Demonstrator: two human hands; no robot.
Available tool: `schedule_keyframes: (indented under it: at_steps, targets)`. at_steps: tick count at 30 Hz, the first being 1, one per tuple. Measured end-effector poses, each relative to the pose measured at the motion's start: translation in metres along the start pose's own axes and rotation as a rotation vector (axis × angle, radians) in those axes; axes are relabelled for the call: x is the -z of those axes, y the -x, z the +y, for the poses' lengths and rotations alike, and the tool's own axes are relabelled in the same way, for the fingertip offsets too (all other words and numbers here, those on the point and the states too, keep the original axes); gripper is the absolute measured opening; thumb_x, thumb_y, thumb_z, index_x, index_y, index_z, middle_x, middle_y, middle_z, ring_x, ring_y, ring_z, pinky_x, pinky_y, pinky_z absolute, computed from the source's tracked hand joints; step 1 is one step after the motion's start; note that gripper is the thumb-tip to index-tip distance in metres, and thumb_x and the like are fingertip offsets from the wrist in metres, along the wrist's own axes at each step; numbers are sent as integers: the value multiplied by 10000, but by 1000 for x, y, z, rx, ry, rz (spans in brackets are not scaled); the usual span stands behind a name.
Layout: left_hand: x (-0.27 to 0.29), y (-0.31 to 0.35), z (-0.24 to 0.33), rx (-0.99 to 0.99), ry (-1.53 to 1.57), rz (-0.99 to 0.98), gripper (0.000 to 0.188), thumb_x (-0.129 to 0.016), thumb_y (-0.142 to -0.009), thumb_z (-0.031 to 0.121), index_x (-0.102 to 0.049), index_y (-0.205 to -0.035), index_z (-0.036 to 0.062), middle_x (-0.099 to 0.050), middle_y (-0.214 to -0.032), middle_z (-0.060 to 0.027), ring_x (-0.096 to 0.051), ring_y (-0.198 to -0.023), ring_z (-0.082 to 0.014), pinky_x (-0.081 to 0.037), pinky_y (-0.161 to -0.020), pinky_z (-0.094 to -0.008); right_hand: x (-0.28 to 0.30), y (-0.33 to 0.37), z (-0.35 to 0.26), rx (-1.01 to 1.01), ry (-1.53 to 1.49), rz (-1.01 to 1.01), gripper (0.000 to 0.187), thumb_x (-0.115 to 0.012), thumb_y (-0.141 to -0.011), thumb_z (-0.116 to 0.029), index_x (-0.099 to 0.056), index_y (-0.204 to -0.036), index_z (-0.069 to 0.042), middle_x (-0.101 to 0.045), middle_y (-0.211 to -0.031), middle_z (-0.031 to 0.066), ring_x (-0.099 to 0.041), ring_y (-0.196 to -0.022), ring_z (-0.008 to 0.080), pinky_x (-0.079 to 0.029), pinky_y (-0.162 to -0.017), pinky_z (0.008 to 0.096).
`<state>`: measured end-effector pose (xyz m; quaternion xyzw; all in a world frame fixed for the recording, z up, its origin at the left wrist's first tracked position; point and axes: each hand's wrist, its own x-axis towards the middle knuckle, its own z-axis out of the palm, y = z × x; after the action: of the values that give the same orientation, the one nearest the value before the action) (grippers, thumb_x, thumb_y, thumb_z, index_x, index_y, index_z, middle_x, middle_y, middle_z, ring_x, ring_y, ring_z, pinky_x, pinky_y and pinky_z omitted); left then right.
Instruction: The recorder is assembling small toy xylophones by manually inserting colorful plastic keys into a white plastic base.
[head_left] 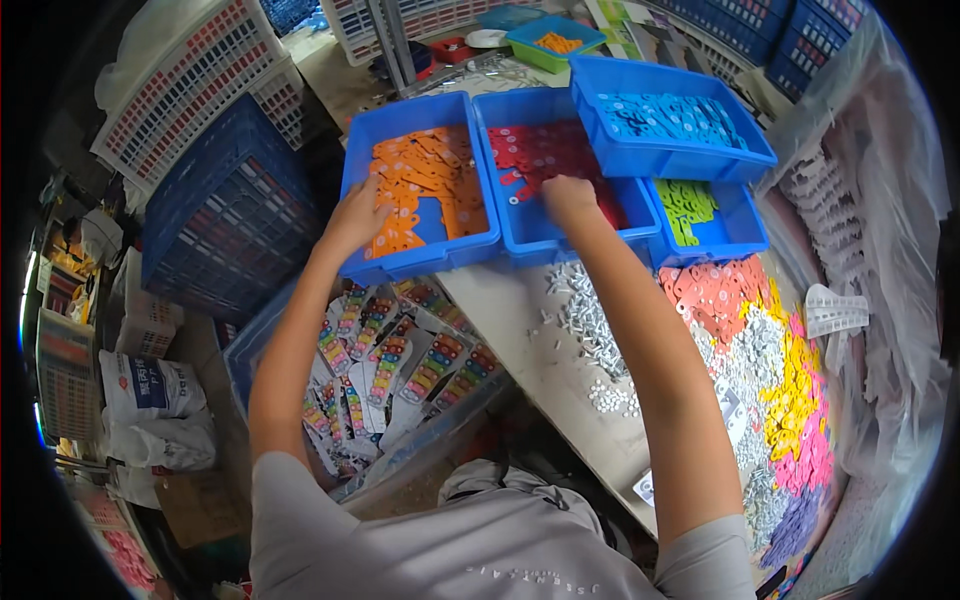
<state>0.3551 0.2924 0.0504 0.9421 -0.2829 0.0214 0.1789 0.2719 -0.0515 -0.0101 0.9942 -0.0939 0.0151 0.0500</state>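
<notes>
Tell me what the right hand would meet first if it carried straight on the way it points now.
Most likely the red pieces in the middle blue bin; the right hand's fingertips are hidden, so they may already touch some.

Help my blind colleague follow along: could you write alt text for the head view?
A person's left hand reaches into a blue bin of orange pieces, the right hand into the adjacent bin of red pieces. Silver metal parts and more coloured pieces lie heaped on the table to the right.
</notes>
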Motion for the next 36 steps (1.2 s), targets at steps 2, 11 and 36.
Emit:
schedule_keyframes:
  at_steps: [2, 11, 36]
  targets:
    - [-3, -32, 6, 28, -95, -100, 609, -569, -1007, 369, -459, -1452, -32, -560, -1377, -303, -592, -1234, -418, -494, -1011, -459, 0, 6, 16, -11, -62, -41, 196, -597, -894, -145, -778, -937, -84, -756, -1016, 167, -744, -945, 334, -605, -771, 459]
    - [-49, -60, 19, 170, -370, -402, 692, -582, -983, 413, -416, -1488, -30, -446, -1489, -307, -578, -1264, -407, -486, -1051, -472, 91, 108, 43, 64, -1291, -74, 190, -560, -1034, -161, -641, -1124, -14, -680, -865, 42, -604, -736, 88, -496, -652, 251]
    - [-24, -86, 21, -176, 434, -1, 257, -693, -971, 223, -707, -849, -4, -669, -744, -12, -605, -647, -95, -452, -565, -292, 118, 458, 68, -799, -1671, 470, 641, -678, -867, 12, -445, -1462, -41, -610, -946, 29, -592, -773, 89, -499, -653, 247]
